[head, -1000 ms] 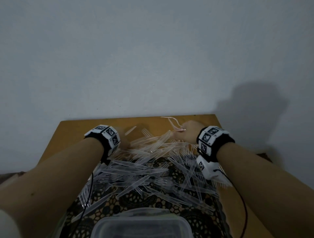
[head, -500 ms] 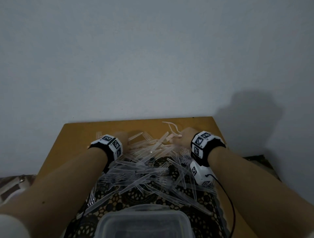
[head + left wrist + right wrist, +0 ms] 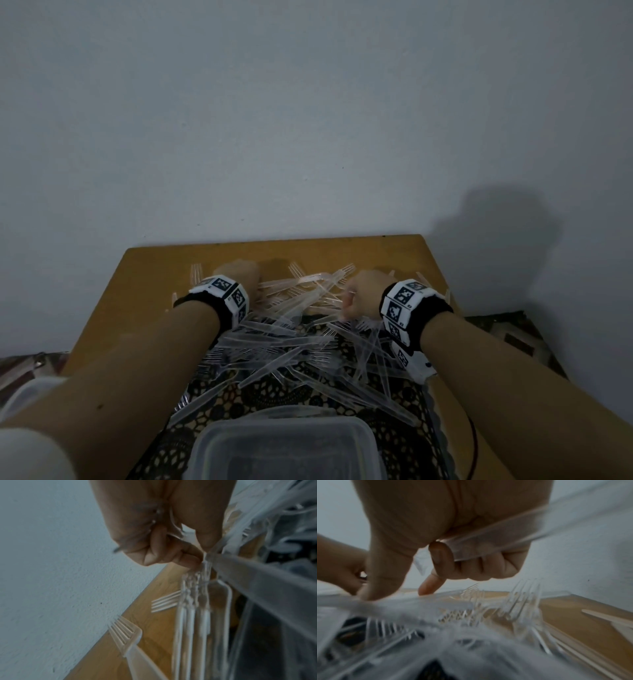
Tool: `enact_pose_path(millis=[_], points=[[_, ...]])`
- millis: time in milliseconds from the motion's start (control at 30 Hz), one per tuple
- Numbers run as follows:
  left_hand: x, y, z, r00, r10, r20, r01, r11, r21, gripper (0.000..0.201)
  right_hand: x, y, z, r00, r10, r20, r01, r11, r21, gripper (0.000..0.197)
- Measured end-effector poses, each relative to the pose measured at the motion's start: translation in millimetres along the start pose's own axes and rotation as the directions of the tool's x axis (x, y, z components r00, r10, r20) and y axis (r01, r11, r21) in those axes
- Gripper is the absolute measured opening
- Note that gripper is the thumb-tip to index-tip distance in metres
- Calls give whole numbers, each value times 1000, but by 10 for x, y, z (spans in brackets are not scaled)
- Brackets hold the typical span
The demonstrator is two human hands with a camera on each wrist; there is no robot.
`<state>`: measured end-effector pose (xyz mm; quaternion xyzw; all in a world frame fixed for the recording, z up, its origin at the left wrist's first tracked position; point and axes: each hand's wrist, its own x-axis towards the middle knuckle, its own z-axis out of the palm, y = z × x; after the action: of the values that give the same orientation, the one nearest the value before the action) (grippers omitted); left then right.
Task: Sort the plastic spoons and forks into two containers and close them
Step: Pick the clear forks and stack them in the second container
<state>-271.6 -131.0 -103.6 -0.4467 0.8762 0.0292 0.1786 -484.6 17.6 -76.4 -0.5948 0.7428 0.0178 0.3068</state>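
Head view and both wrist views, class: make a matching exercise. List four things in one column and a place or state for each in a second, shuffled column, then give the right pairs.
Things
1. left hand
2. right hand
3. clear plastic container with lid
4. yellow-brown wooden table

Places or states
A. nearest the camera, lid on
B. pinches a bunch of clear plastic forks
C. stands against the pale wall
D. curled round a clear plastic handle

Pairs: 1-B, 2-D, 3-A, 4-C

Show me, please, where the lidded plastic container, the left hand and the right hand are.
lidded plastic container (image 3: 284,442), head view, on its lid.
left hand (image 3: 239,275), head view, on its back.
right hand (image 3: 363,291), head view, on its back.
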Motion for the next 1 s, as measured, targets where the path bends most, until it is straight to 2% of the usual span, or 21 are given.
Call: enact_pose_path(millis=[167,267,400,467,567,633,700,800,933,1000], points=[[-104,126,-21,1000,-1,6,0,996,89,27,-62,17,67,998,-60,23,62,994,-95,17],[-172,162,-104,1000,-14,-2,14,999,32,25,-128,64,75,994,-109,12,110,990,-83,10],[-273,175,-186,991,-12,-135,-10,987,-161,12,-186,89,61,994,-103,-19,101,991,-87,21],[-344,172,-247,976,-43,-215,-24,954,-299,17,-187,73,100,995,-101,-6,100,993,-68,28],[-475,180,-355,942,-75,-326,-108,854,-509,19,-190,32,189,995,-94,-35,94,996,-3,25],[-574,197,-442,905,-100,-414,-187,780,-598,18,-194,-11,214,995,-85,-50,84,996,-25,24],[-656,212,-551,871,-118,-477,-230,759,-609,22,-208,-59,225,997,-67,-39,64,996,-65,22],[-770,212,-696,857,-110,-503,-248,768,-590,32,-256,-87,220,999,-37,-20,35,994,-108,17],[-949,202,-790,839,-71,-539,-215,867,-450,46,-432,-46,101,999,-32,11,33,999,-25,14],[-1025,211,-813,839,-68,-539,-218,867,-448,48,-553,-11,5,999,-26,24,26,1000,-11,21]])
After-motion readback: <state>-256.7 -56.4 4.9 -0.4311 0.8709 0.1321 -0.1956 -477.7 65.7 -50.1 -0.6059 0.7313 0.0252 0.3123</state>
